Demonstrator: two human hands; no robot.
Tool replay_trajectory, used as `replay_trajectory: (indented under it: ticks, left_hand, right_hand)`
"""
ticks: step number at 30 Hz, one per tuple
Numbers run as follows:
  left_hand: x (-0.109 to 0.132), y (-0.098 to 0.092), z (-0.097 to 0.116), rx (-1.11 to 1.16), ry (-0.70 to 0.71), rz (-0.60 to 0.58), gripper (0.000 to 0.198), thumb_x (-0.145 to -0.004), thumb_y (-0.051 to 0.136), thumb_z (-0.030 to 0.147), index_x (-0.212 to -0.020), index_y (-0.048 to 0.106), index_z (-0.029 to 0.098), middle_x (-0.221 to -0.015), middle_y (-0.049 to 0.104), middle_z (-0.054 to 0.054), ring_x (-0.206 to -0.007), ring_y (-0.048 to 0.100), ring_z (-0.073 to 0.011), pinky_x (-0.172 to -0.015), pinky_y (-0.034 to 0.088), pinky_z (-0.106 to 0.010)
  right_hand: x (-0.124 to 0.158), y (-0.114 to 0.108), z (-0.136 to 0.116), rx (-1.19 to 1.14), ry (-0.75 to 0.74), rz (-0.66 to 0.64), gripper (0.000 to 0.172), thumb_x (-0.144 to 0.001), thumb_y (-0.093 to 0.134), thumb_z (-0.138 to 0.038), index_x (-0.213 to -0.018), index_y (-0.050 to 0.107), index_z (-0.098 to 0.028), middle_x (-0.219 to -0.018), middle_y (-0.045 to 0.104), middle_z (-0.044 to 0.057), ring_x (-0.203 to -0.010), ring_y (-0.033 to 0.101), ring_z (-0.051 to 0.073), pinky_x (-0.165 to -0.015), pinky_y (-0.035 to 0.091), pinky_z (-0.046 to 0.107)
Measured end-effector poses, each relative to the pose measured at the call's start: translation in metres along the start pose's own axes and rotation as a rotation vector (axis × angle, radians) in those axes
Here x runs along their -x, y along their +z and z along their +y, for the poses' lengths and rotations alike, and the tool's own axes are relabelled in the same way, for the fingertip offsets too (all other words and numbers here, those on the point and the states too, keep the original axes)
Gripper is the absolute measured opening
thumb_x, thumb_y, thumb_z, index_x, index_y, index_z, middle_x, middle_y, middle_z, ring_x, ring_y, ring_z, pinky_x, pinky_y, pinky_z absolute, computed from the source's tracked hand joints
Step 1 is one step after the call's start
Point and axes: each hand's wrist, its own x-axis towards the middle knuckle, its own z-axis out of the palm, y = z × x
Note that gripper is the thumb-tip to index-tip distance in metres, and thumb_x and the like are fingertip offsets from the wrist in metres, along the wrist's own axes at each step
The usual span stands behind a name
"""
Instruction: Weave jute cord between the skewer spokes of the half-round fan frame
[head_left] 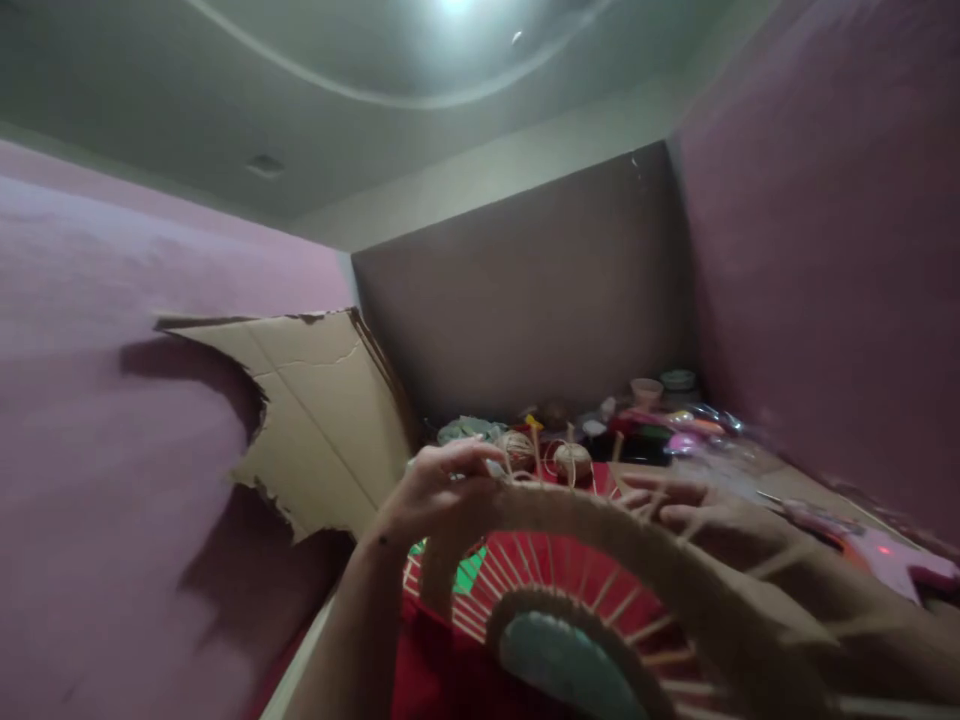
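Note:
A round craft piece (592, 590) fills the lower middle: thin sticks radiate from a pale teal centre, with bands of tan twine woven through them over red. My left hand (435, 490) grips its upper left rim with curled fingers. My right hand (705, 520) lies on the upper right rim, fingers spread along the woven band and between the stick ends. Two balls of twine (574, 458) sit just behind the rim. The view is blurred.
A torn sheet of cardboard (322, 410) leans against the pink wall on the left. Small pots, cups and bright craft supplies (660, 415) crowd the back of the surface. A pink object with a red light (889, 555) lies at the right.

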Motion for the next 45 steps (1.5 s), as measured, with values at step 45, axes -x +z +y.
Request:
replay_trajectory:
  ticks: [45]
  left_hand:
    - [0.077,0.042,0.052,-0.347,0.047,0.454,0.028,-0.083,0.054,0.024,-0.109,0.060,0.017,-0.085,0.062,-0.005,-0.072,0.057,-0.0134,-0.069,0.049,-0.026]
  right_hand:
    - [-0.016,0.088,-0.094,0.465,0.154,-0.544,0.019,-0.069,0.068,-0.031,-0.071,0.065,-0.013,-0.051,0.050,-0.004,-0.038,0.030,0.001,-0.034,0.016,0.019]
